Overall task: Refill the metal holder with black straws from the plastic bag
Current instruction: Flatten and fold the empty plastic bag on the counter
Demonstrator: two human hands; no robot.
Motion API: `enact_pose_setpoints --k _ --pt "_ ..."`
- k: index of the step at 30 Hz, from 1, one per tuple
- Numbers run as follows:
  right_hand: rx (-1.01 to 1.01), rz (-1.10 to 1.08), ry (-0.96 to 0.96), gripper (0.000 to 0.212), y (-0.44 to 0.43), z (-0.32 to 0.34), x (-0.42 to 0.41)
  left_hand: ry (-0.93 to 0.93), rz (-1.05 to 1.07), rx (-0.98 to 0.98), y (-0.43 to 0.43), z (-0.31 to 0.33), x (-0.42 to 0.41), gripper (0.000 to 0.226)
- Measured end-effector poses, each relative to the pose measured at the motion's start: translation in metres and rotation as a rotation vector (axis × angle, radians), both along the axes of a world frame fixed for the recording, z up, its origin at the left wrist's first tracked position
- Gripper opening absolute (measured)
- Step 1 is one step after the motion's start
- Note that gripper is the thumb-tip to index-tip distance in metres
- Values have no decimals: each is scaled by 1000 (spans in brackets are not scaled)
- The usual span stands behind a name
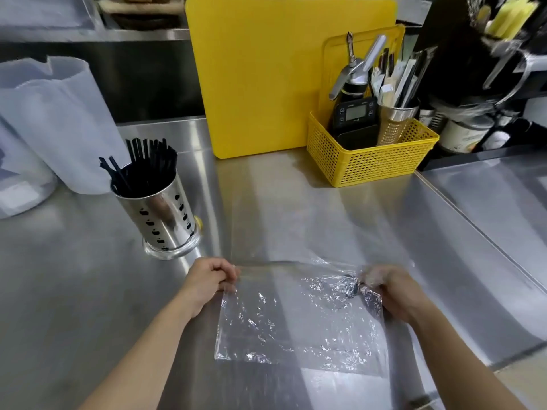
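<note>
Clear, crinkled plastic lies flat on the steel counter (296,202): the plastic bag (299,321), spread out close to the person and looking empty (no straw shape shows through it, though glare hides parts of the film). The left hand (210,278) is clenched on the bag's far left corner, fingers curled over the edge. The right hand (390,288) pinches the far right corner, where the film bunches up around something small and dark that cannot be made out; motion blur softens these fingers.

To the left and further back stands the metal holder (161,214), an upright perforated steel cylinder on a round base, well apart from the bag. Black straws (148,164) fill it, standing mostly upright, with a few leaning out to the left.

Behind the holder sit pale translucent containers (53,119). A yellow cutting board (266,84) leans upright at the back of the counter, and beside it on the right a yellow basket (370,164) holds a second metal cup of utensils (396,119) and a small digital timer (355,112).
</note>
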State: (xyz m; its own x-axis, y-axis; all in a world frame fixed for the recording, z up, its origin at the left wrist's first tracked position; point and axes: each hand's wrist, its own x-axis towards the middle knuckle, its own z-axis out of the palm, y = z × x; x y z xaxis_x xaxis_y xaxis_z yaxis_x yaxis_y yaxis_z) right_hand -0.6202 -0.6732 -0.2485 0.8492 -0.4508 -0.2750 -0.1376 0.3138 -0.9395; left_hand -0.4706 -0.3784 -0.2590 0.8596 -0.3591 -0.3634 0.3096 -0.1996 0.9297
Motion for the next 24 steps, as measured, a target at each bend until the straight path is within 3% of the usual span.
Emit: enact_pose_setpoints --k 2,6,7,10,14,21,24 --pt "-21 22 -4 12 1 3 -3 -6 23 25 -3 0 -2 45" --pt "-104 36 63 40 -3 5 -4 111 96 -71 -1 7 0 14" --pt "-126 36 52 41 0 6 -4 150 90 -104 1 8 0 17" --pt "-134 36 27 42 11 10 -4 204 -3 -57 3 16 0 54" --pt "-112 -17 -14 44 10 8 -6 205 -9 -18 5 21 -6 59" --pt "-313 14 70 32 -1 18 10 -40 69 -12 -1 40 -4 41" --pt "-515 318 130 25 1 34 20 -192 -14 -13 -14 58 -2 39"
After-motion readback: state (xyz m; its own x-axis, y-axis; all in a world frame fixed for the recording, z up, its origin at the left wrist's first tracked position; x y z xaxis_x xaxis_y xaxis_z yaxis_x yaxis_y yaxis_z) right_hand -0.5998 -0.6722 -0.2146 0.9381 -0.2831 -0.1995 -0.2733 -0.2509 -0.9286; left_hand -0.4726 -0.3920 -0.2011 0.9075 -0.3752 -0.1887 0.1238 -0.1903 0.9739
